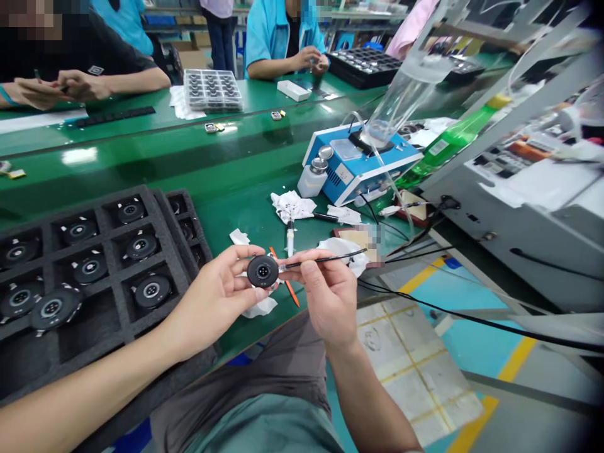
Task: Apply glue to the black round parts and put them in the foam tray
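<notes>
Teal cloth point(264, 425) is filling the bottom edge of my view, with grey trousers point(287, 371) showing just beyond, and right above them both hands are working over the green table point(221, 207)! On my feed the left hand point(231, 283) is pinching a round black disc point(263, 272) by its edge, thumb in front, fingers curling behind, and the disc's ringed face with its little dots is pointing up at me. Over to the right hand point(330, 292): thumb and fingers are pinching a slim black tool point(340, 257), its far end angling away rightward, its near end meeting the disc's side, though I'm not making out whether it is touching. Just behind them, an orange stick point(292, 294) is lying aslant on the table. Left now, where a dark foam tray point(165, 242) is holding similar discs in its compartments, one loose disc point(54, 308) overlapping the dividers. Farther back, a pump bottle point(311, 182) is standing beside a blue box point(342, 173), a green bottle point(448, 145) is leaning, and a person in light blue point(268, 44) is sitting across.
</notes>
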`<state>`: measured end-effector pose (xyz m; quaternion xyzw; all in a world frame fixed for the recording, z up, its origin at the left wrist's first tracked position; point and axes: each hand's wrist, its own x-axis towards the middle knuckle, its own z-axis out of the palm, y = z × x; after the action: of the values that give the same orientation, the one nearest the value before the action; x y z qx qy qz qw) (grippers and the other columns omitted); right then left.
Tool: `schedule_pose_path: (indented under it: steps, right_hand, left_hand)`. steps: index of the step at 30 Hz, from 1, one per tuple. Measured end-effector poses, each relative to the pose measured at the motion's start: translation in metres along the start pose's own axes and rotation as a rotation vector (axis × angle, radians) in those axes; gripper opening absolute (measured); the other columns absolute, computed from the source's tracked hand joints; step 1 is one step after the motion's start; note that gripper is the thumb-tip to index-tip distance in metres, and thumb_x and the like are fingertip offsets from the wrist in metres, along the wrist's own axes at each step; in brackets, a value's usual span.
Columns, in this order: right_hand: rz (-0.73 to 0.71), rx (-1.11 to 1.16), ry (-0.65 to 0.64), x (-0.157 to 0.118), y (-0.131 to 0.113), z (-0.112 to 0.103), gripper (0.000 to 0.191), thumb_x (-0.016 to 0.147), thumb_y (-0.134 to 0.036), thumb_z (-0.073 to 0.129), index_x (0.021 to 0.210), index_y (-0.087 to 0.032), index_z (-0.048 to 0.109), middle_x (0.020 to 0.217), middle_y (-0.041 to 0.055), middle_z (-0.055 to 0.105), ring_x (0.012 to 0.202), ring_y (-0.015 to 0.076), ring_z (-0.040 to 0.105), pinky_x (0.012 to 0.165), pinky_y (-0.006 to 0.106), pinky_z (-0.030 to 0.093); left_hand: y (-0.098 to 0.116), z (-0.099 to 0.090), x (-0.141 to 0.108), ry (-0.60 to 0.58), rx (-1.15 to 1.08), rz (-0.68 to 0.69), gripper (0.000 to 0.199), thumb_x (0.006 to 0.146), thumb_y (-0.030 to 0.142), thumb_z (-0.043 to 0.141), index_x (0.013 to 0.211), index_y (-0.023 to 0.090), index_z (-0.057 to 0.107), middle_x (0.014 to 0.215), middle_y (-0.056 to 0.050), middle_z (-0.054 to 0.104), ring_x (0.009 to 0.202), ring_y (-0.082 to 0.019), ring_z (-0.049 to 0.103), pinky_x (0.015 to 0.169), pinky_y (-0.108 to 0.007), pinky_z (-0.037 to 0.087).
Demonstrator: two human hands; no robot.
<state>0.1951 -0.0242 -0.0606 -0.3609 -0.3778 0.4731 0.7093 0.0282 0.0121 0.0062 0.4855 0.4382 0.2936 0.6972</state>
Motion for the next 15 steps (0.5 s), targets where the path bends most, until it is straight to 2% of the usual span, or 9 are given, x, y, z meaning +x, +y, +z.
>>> schedule_pose_path:
  steps: [10, 15]
  right_hand:
    - [-0.006, 0.003, -0.002, -0.0011, 0.0, -0.0009, 0.008, 0.098, -0.024, 0.065, 0.1, -0.025, 0.073, 0.095, 0.0005, 0.08, 0.08, 0.0154, 0.079, 0.076, 0.031, 0.068]
    - [0.0, -0.003, 0.028, -0.0019, -0.0013, -0.0001, 0.008, 0.098, -0.025, 0.064, 0.098, -0.023, 0.072, 0.094, 0.0011, 0.08, 0.083, 0.0172, 0.079, 0.076, 0.033, 0.068]
  left_hand:
    - [-0.0019, -0.0013, -0.0014, -0.019, -0.014, -0.004, 0.047, 0.079, 0.012, 0.078, 0.12, 0.018, 0.055, 0.117, -0.007, 0.075, 0.099, -0.021, 0.077, 0.089, -0.033, 0.06]
    - [-0.0031, -0.0009, -0.0016, -0.022, -0.027, -0.009, 0.046, 0.08, 0.01, 0.076, 0.12, 0.019, 0.055, 0.118, -0.007, 0.075, 0.098, -0.021, 0.078, 0.087, -0.033, 0.059]
